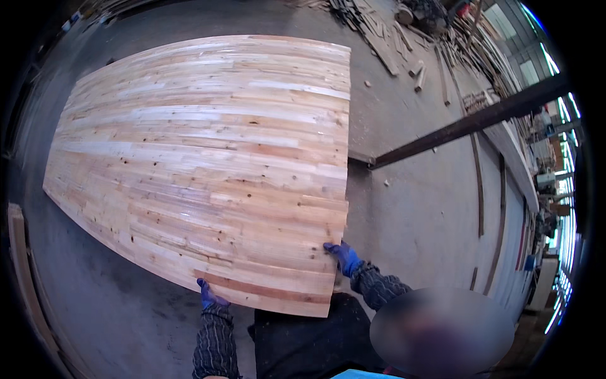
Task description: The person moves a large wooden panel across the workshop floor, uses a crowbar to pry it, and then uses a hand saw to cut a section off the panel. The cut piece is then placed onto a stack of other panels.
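Observation:
A large jointed-strip wood panel (208,164) with dark knots spreads out in front of me, its near edge close to my body. My left hand (213,295), in a blue-purple glove, grips that near edge with the thumb on top; its other fingers are mostly hidden below. On the right edge, near the close corner, my right hand (344,258) wears the same kind of glove and holds the panel, thumb over the top face. What bears the panel from beneath is mostly hidden.
A dark metal bar (467,122) slants up to the right from beside the panel. Scrap wood strips (379,47) litter the concrete floor (410,208) at the far right. Long boards (505,221) lie along the right side; more timber (25,265) stands at the left.

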{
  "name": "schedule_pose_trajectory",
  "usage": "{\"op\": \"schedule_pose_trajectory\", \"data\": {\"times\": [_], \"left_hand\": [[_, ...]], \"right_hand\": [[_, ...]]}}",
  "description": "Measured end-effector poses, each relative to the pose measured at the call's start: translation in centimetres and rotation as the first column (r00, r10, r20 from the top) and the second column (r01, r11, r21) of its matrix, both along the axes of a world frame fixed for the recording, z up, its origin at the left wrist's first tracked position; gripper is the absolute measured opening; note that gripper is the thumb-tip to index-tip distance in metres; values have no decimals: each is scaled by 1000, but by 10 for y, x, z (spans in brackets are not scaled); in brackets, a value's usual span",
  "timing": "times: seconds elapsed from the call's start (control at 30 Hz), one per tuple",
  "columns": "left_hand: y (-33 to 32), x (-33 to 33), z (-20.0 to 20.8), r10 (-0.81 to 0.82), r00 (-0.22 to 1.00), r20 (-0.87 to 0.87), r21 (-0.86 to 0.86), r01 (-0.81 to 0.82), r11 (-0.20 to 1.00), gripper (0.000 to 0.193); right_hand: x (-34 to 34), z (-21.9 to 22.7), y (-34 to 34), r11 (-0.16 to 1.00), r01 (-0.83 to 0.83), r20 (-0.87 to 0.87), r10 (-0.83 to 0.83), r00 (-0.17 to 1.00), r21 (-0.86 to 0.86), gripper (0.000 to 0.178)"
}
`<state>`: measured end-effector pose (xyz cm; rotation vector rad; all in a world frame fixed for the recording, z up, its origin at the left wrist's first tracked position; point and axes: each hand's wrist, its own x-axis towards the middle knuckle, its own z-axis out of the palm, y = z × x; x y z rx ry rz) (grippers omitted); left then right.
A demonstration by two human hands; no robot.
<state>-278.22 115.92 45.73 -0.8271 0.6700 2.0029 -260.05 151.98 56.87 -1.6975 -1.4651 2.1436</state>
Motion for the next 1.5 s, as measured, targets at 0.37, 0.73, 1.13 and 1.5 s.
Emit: {"op": "schedule_pose_trajectory", "data": {"times": [0.37, 0.73, 1.13, 1.5], "left_hand": [[10, 20, 35, 49, 999, 12, 45, -50, 998, 71], [15, 17, 68, -86, 964, 253, -228, 145, 963, 76], [37, 5, 99, -10, 927, 375, -391, 168, 905, 75], [47, -13, 91, -85, 810, 580, -523, 450, 723, 56]], "right_hand": [[14, 18, 26, 972, -195, -101, 210, 973, 133, 51], [20, 28, 49, 982, -131, -58, 124, 991, -138, 60], [17, -2, 39, 994, -35, 84, 44, 995, -100, 57], [60, -47, 45, 839, -544, 588, 422, 690, 36, 58]]}}
